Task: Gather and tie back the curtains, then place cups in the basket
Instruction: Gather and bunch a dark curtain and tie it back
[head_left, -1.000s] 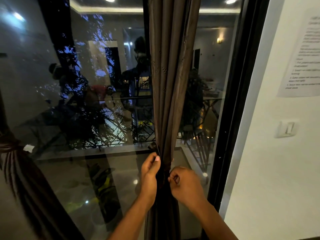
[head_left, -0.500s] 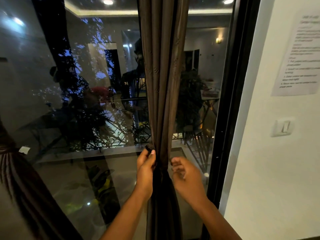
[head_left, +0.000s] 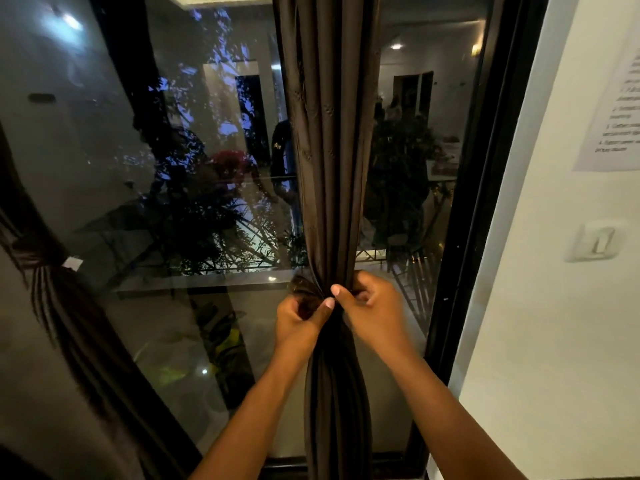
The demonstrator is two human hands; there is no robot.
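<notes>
Right now the left hand (head_left: 300,315) is curled closed on the gathered waist of the brown curtain (head_left: 329,140), thumb stretched up across the front of the bunched folds, fingers wrapped on the fabric and on a loop of the tie-back (head_left: 300,285) that bulges out just above the knuckles. Touching it from the other side, the right hand (head_left: 372,306) is also closed, its fingertips pinching the tie-back at the same narrow point, thumb tip meeting the left thumb. Both forearms rise from the bottom edge of the view and converge on that spot

Above the hands the curtain hangs in straight vertical pleats; below them it falls in a tight bundle down to the sill. It stands in front of a large glass window (head_left: 173,202), dark and full of reflections, and just beside the black window frame (head_left: 485,202). At the far left a second curtain (head_left: 52,289) is already cinched at its middle. On the white wall (head_left: 554,341) to the right sit a light switch (head_left: 596,241) and, higher, a printed sheet (head_left: 616,109) whose text is too blurred to read. No cups or basket are in view
</notes>
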